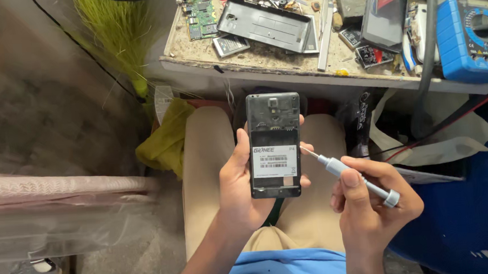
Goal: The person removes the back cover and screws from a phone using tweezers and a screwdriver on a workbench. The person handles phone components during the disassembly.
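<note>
Fingers (244, 154) of left hand (241, 182) wrapped round phone (274, 145), held over lap; right hand (372, 202) pinching screwdriver (353, 176), tip at right edge. Back cover already off, battery out. Inner frame not yet removed, looks like.

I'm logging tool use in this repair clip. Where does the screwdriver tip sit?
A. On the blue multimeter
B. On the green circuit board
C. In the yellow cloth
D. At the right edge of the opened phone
D: the right hand holds the grey screwdriver, its tip at the right edge of the phone, which the left hand grips.
</note>
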